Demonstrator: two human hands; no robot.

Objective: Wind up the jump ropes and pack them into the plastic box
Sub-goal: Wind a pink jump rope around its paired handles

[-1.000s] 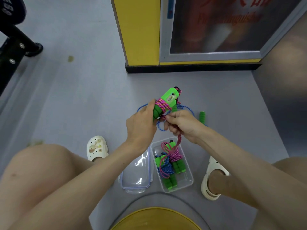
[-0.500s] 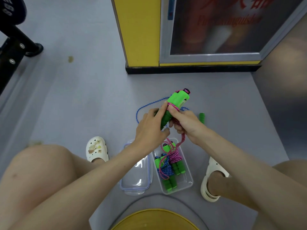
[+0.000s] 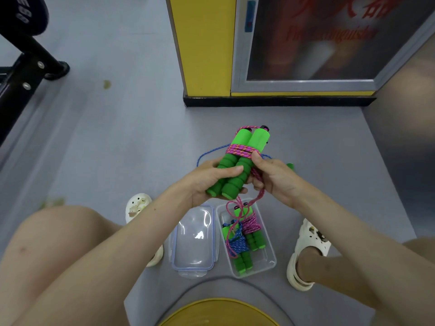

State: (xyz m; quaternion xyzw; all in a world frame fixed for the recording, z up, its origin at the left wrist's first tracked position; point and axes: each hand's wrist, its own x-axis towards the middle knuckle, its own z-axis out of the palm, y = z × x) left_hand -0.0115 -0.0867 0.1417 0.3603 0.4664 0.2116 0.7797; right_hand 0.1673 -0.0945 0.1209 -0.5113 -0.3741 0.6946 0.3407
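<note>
You're mid-wind: your left hand (image 3: 207, 182) curls its fingers round the paired green handles (image 3: 235, 168), held above the far edge of the plastic box (image 3: 263, 261). Your right hand (image 3: 275, 177) pinches the pink cord (image 3: 242, 150). Next, wrap on the slack tail and tuck it.

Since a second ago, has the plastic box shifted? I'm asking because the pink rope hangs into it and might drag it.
No. The plastic box sits where it was, close beside the lid and just inside the right shoe.
</note>
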